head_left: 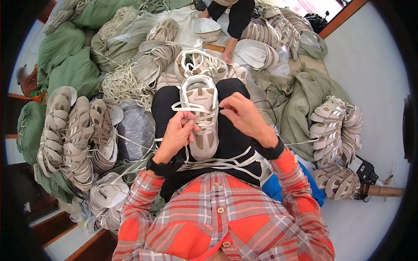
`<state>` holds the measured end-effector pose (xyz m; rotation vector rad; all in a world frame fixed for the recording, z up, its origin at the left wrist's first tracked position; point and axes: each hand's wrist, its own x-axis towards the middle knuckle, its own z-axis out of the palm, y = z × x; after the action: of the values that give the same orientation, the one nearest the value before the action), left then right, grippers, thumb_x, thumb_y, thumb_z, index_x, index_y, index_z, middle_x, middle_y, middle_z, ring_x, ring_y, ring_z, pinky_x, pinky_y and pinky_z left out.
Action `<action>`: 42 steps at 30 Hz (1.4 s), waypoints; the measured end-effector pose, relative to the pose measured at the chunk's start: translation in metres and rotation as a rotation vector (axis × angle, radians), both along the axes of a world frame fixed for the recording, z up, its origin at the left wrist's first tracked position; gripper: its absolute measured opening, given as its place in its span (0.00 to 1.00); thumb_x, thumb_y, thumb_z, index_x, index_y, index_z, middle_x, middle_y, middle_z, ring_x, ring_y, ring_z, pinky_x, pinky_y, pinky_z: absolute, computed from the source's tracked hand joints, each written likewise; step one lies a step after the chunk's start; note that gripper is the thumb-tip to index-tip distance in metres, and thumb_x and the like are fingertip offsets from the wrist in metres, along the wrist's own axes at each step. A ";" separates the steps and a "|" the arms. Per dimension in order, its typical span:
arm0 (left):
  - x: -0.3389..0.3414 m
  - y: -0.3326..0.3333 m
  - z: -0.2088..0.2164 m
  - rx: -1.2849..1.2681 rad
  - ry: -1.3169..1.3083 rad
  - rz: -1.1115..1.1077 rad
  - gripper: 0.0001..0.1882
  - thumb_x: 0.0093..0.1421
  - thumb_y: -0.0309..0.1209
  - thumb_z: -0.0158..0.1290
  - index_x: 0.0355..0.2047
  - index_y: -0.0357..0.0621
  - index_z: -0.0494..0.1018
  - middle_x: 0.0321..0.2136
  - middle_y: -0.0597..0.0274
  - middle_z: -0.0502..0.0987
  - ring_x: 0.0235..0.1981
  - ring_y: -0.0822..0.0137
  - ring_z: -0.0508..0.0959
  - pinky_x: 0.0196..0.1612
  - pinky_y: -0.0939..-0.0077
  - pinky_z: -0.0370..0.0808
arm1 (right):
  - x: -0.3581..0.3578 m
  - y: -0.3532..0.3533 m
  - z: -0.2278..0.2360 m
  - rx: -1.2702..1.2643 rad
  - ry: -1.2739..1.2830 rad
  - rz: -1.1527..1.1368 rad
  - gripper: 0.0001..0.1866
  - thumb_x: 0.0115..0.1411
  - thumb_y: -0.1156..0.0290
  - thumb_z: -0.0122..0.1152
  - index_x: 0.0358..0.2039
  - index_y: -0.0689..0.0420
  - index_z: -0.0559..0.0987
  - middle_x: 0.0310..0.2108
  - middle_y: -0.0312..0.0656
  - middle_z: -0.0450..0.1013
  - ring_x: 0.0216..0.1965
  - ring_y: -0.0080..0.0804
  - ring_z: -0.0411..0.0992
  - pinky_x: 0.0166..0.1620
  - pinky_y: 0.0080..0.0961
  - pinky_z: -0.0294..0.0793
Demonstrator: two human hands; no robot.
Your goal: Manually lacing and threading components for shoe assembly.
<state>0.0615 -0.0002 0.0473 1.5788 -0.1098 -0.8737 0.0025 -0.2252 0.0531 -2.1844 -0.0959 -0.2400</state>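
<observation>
A beige and white shoe upper [203, 146] rests across my lap, its toe toward me and its collar away. White shoelace [204, 123] crosses its front in rows, with a loose loop at the left by the tongue. My left hand [175, 135] is at the shoe's left edge, thumb and fingers pinched on the shoelace. Beside the upper's right edge, my right hand [246, 114] has its fingers curled and the fingertips close together; whatever they hold is too small to make out. More loose laces [217, 164] lie over my dark trousers.
Stacked shoe uppers stand at the left [78, 139] and right [333, 130]. Beyond my knees lie a heap of laced uppers [198, 61] and a tangle of laces [128, 82]. Green sacks [67, 65] line the far left. Another person's bare foot [230, 48] shows at the far side.
</observation>
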 end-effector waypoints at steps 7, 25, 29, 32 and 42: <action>-0.003 0.008 -0.005 0.078 -0.126 0.086 0.06 0.61 0.24 0.47 0.36 0.36 0.63 0.21 0.61 0.75 0.13 0.77 0.68 0.16 0.83 0.65 | 0.033 0.048 -0.002 -0.117 -0.117 0.155 0.09 0.52 0.72 0.61 0.34 0.58 0.73 0.30 0.45 0.65 0.30 0.43 0.70 0.32 0.34 0.70; 0.004 0.025 -0.015 0.149 -0.308 0.030 0.08 0.60 0.28 0.48 0.34 0.33 0.70 0.19 0.62 0.76 0.19 0.75 0.72 0.24 0.79 0.68 | 0.028 0.028 0.007 -0.217 -0.053 0.160 0.07 0.52 0.73 0.62 0.29 0.60 0.74 0.28 0.40 0.65 0.26 0.33 0.68 0.29 0.27 0.69; 0.005 0.023 -0.018 0.152 -0.313 0.019 0.09 0.60 0.28 0.48 0.33 0.33 0.71 0.19 0.61 0.76 0.20 0.74 0.73 0.26 0.78 0.69 | 0.021 0.026 0.005 0.091 0.089 0.172 0.07 0.51 0.78 0.63 0.30 0.61 0.74 0.24 0.33 0.62 0.25 0.19 0.63 0.29 0.17 0.65; 0.008 0.026 -0.019 0.150 -0.351 0.014 0.08 0.60 0.27 0.48 0.32 0.32 0.72 0.18 0.63 0.75 0.20 0.76 0.73 0.25 0.80 0.69 | 0.016 0.018 0.013 0.270 0.276 0.312 0.08 0.50 0.78 0.65 0.29 0.61 0.73 0.25 0.31 0.66 0.26 0.17 0.66 0.29 0.16 0.66; 0.053 0.137 0.024 0.807 -1.096 0.165 0.09 0.61 0.37 0.49 0.33 0.47 0.75 0.23 0.52 0.76 0.25 0.50 0.76 0.28 0.64 0.71 | 0.015 -0.003 0.034 0.189 0.650 0.126 0.12 0.57 0.73 0.55 0.42 0.62 0.75 0.20 0.36 0.73 0.14 0.17 0.67 0.16 0.17 0.64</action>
<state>0.1140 0.1363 0.0708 2.6373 -0.4302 0.2271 0.0172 -0.2284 0.0873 -1.9591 0.1488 0.5135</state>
